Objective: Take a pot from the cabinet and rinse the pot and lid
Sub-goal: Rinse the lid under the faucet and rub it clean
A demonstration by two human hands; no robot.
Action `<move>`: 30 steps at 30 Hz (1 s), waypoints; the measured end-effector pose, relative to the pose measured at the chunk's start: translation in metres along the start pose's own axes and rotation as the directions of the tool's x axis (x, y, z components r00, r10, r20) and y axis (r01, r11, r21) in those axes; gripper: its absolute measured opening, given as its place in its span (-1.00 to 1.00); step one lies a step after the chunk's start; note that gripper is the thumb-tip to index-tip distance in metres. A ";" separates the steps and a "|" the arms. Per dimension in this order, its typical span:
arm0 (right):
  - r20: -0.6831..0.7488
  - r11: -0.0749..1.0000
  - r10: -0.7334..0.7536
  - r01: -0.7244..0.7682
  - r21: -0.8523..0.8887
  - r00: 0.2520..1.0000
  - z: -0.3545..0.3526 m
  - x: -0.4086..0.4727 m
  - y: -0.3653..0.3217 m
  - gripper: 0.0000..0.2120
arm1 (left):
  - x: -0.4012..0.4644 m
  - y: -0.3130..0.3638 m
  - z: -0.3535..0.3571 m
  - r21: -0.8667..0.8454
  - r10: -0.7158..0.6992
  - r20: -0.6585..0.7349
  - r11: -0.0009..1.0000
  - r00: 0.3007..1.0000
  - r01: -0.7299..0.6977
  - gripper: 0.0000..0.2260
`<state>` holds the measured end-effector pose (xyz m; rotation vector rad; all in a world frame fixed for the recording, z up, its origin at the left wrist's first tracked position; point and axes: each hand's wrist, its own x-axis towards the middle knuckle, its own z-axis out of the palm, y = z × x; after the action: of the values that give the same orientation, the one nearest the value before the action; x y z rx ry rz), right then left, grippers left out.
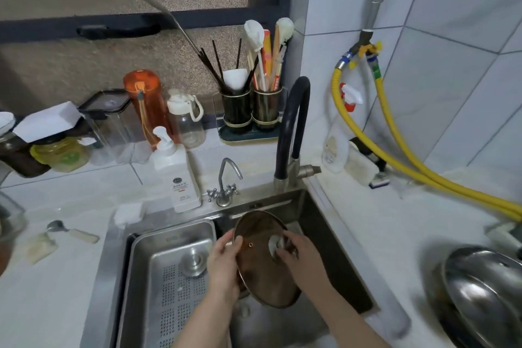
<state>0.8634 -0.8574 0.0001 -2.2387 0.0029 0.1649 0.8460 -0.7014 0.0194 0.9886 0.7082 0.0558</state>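
Observation:
A brownish glass pot lid (261, 265) with a metal rim is held tilted over the steel sink (316, 215). My left hand (223, 265) grips its left edge, thumb on the glass. My right hand (299, 257) lies on the lid's right side, fingers around its centre fitting. The black-necked tap (292, 127) stands behind the sink; its spout is above the lid. A steel pot or wok (485, 294) sits on the counter at the right edge.
A perforated steel drain tray (172, 277) fills the sink's left half. A small tap (224, 183) and a white pump bottle (176, 172) stand behind it. Bottles and jars line the back left; utensil holders (251, 110) stand at the back. Yellow hoses (418, 167) cross the right counter.

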 end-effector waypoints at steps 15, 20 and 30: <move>-0.071 0.998 0.036 -0.039 -0.039 0.997 0.007 -0.017 -0.015 -0.58 | 0.004 0.022 -0.015 0.756 0.356 0.393 0.399 0.848 -0.518 -0.80; -0.164 0.998 0.001 -0.011 -0.060 0.987 -0.017 -0.025 -0.014 -0.60 | 0.000 0.019 -0.001 0.698 0.326 0.478 0.422 0.815 -0.578 -0.78; -0.510 0.980 -0.063 -0.045 -0.195 0.858 -0.137 -0.064 0.020 -0.63 | -0.035 -0.031 0.102 0.579 0.131 0.681 0.507 0.721 -0.639 -0.72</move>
<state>0.8149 -0.9800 0.0763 -2.4189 0.2776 -0.4673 0.8688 -0.8071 0.0494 1.9440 -0.1505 -0.1550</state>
